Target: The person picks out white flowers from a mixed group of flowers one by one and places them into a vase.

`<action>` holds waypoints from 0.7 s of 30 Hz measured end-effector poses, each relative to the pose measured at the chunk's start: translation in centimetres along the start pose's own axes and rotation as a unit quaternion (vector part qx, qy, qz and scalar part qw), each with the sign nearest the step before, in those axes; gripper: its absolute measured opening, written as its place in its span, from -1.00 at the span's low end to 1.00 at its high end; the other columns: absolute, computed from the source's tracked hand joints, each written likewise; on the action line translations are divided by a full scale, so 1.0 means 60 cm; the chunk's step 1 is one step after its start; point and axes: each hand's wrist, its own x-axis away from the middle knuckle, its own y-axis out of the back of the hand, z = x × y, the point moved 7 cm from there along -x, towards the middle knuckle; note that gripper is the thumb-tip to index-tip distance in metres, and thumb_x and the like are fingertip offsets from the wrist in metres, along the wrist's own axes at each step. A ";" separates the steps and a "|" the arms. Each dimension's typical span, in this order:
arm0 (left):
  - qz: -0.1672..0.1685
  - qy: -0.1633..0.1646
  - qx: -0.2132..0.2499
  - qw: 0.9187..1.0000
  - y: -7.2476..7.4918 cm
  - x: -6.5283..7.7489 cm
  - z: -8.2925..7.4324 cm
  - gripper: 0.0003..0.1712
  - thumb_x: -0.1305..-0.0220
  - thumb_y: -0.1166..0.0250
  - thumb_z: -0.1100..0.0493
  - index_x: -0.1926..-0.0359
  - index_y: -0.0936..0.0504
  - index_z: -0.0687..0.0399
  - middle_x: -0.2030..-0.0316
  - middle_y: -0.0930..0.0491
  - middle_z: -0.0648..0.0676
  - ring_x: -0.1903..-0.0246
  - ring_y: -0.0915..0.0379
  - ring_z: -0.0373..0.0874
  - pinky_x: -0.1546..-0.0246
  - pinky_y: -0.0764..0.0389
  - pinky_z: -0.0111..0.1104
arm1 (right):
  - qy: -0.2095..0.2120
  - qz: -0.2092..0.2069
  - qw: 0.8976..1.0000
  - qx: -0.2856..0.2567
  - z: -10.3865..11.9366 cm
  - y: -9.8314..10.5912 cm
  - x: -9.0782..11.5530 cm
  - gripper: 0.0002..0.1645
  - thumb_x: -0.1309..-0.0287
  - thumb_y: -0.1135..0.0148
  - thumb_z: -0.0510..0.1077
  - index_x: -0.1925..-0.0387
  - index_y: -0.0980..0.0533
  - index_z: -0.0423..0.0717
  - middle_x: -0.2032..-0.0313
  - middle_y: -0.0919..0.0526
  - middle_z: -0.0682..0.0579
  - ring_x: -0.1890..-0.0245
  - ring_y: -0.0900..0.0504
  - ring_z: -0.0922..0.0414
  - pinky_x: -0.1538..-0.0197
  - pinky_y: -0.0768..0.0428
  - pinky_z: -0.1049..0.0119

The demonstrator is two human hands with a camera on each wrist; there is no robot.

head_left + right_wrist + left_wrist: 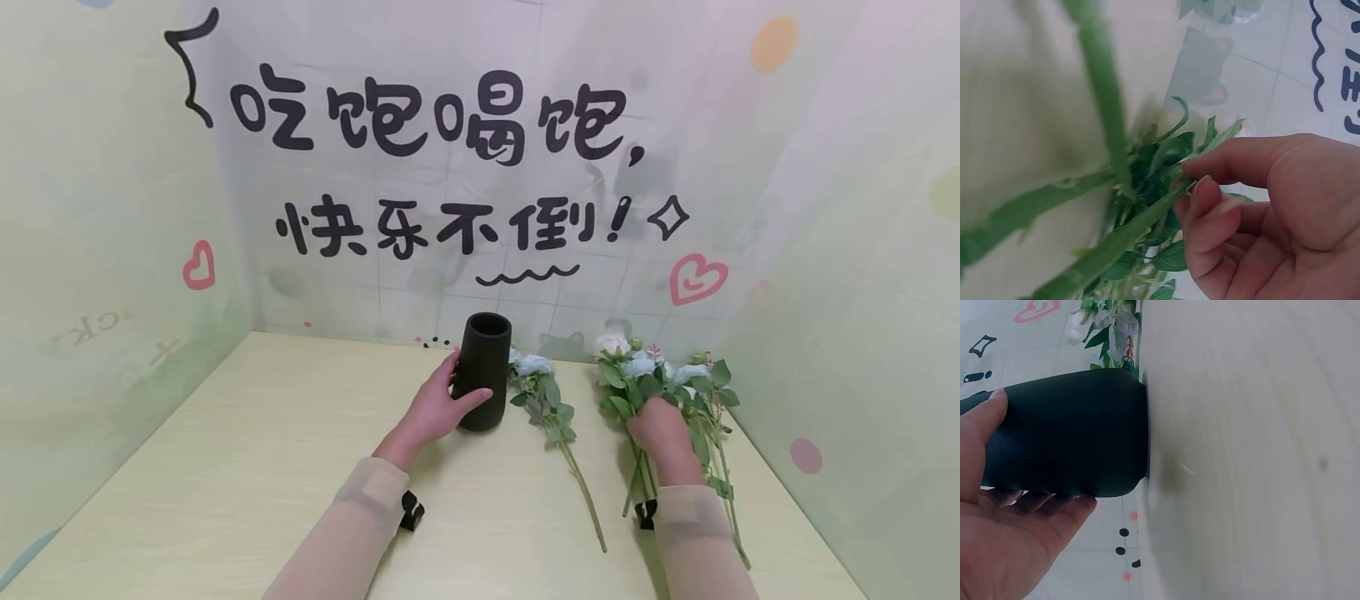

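Note:
A black vase [486, 367] stands upright near the back of the table. Around its side curl the thumb and fingers of my left hand [433, 408]; the left wrist view shows the vase's base [1138, 431] against the tabletop. Over at the right, my right hand [663, 435] is among artificial flowers with white and pale blue heads [640, 364]. Up close in the right wrist view, its thumb and forefinger pinch a green stem [1141, 228], the other fingers curled beneath. Leaves partly hide the fingertips.
One pale blue flower spray [555, 417] lies between the vase and the bunch, stem toward me. Further stems [723, 467] lie right of my right hand. Black clips [411, 510] sit beside each forearm. Printed fabric walls [480, 183] enclose the back and sides.

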 end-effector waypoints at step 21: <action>0.004 0.021 0.009 1.000 0.001 -0.013 -0.007 0.12 -0.48 -0.47 -0.10 -0.78 -0.04 0.08 -0.66 -0.29 0.27 -0.60 -0.31 0.33 -0.60 -0.39 0.22 | 0.037 -0.018 0.996 -0.080 0.130 0.092 0.073 -0.77 -0.46 -0.13 -0.13 0.11 -0.54 -0.26 0.22 -0.67 -0.20 0.31 -0.59 -0.04 0.27 -0.56 0.10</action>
